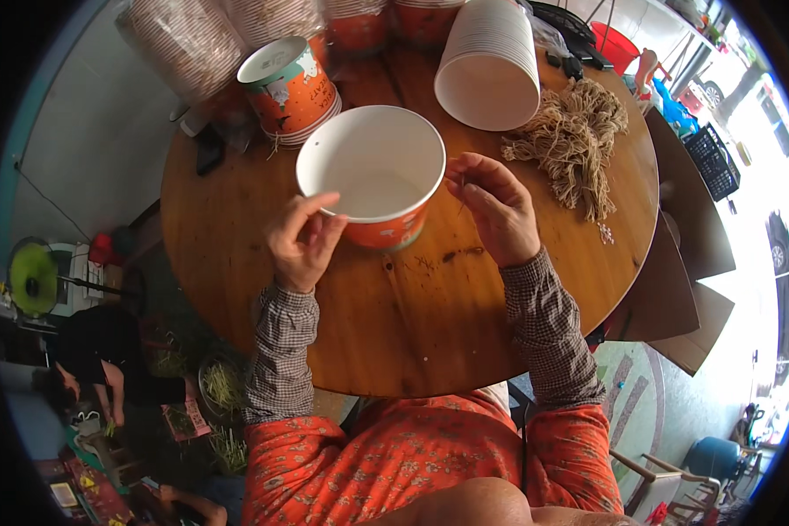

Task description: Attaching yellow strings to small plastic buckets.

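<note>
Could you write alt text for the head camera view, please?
A person's left grip and right grip flank an open orange bucket, white inside, at a round wooden table. Stacked buckets sit beyond; a tan string bundle lies right.

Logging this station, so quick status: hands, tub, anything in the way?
Left hand at near-left rim of orange paper tub, right hand by its right rim. Grips unclear. Tub mouth up, white inside. Twine bundle beyond right hand, off to the side.

right: overexposed daylight | lower left: dim | tabletop: soft sheen | edges: fisheye bending, black vignette
</note>
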Action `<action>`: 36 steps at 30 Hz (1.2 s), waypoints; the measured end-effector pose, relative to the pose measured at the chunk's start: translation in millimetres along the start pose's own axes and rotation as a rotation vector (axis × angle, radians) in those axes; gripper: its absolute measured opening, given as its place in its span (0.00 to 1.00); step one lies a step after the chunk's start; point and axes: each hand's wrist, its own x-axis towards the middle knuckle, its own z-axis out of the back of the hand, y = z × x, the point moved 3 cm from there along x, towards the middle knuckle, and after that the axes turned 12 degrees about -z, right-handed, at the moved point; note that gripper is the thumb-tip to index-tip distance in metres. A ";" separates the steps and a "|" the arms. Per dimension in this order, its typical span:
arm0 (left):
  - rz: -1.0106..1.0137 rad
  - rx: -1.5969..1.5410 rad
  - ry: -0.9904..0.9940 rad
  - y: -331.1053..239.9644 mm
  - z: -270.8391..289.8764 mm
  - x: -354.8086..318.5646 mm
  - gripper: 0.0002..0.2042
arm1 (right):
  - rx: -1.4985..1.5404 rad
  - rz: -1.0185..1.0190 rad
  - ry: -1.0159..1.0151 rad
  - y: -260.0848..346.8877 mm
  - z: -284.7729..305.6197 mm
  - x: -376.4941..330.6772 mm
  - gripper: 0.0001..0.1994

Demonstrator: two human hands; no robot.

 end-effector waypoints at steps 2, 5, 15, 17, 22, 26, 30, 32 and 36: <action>-0.078 0.157 -0.029 -12.4 -10.5 1.7 0.05 | 0.027 -0.010 -0.008 -2.6 1.6 0.2 0.14; 0.034 0.186 0.038 -21.9 -18.4 -3.2 0.03 | 0.055 -0.010 -0.041 -0.8 -3.6 -1.5 0.12; 0.617 -0.842 0.192 -57.1 -84.3 -32.2 0.12 | 0.358 -0.123 0.126 -3.2 -30.0 -16.5 0.11; 0.673 -0.929 0.197 -57.9 -89.8 -35.7 0.12 | 0.312 -0.118 0.106 -2.7 -34.8 -19.7 0.11; 0.712 -0.968 0.208 -56.5 -86.9 -35.8 0.08 | 0.187 -0.063 0.073 -3.8 -33.4 -20.8 0.10; 0.706 -0.865 0.166 -55.2 -76.0 -32.3 0.08 | 0.004 -0.016 0.041 1.0 -29.8 -21.5 0.09; 0.731 -0.931 0.092 -56.7 -83.0 -31.3 0.08 | 0.001 0.001 0.058 -3.4 -31.1 -19.8 0.09; 0.763 -0.991 0.172 -58.0 -88.3 -34.2 0.07 | -0.026 -0.010 0.056 -7.1 -34.9 -21.5 0.09; 0.729 -1.000 0.152 -49.9 -87.6 -41.0 0.07 | -0.031 -0.099 0.040 -11.7 -40.4 -24.2 0.07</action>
